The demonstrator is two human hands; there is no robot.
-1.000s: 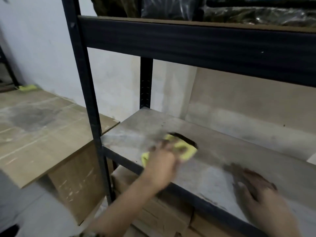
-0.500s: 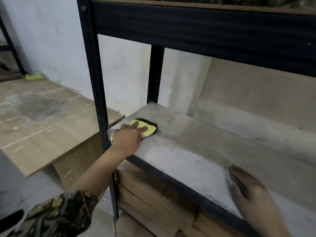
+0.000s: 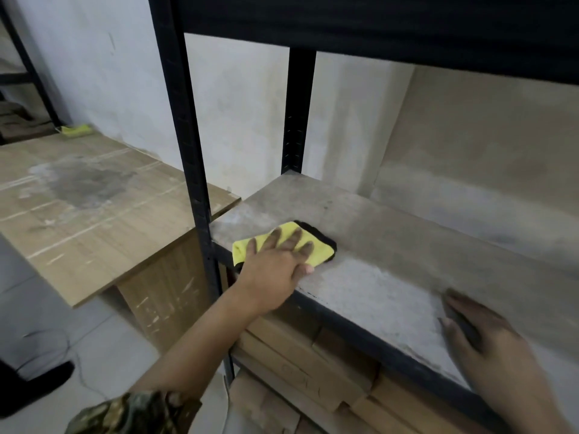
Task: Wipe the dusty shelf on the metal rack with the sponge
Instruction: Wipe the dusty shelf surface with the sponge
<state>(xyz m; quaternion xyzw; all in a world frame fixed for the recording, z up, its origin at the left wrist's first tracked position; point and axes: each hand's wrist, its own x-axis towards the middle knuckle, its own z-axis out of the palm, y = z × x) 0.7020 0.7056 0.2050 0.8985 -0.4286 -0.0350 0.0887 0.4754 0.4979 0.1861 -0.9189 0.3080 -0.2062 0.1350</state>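
Note:
A yellow sponge with a black edge (image 3: 316,242) lies flat on the dusty grey shelf (image 3: 391,245) of the black metal rack, near the shelf's front left corner. My left hand (image 3: 279,261) presses on it with straight, spread fingers. Further right, my right hand (image 3: 488,339) rests flat on the shelf near its front edge, holding nothing. A paler patch (image 3: 369,289) shows on the shelf between my hands.
The rack's front left post (image 3: 185,145) stands just left of the sponge, and a dark beam (image 3: 376,23) crosses overhead. A low wooden table (image 3: 87,208) sits to the left. Cardboard boxes (image 3: 297,355) are stacked under the shelf.
My left hand has slid the sponge from the shelf's middle toward its front left corner, then a little back to the right. My right hand has stayed flat on the shelf.

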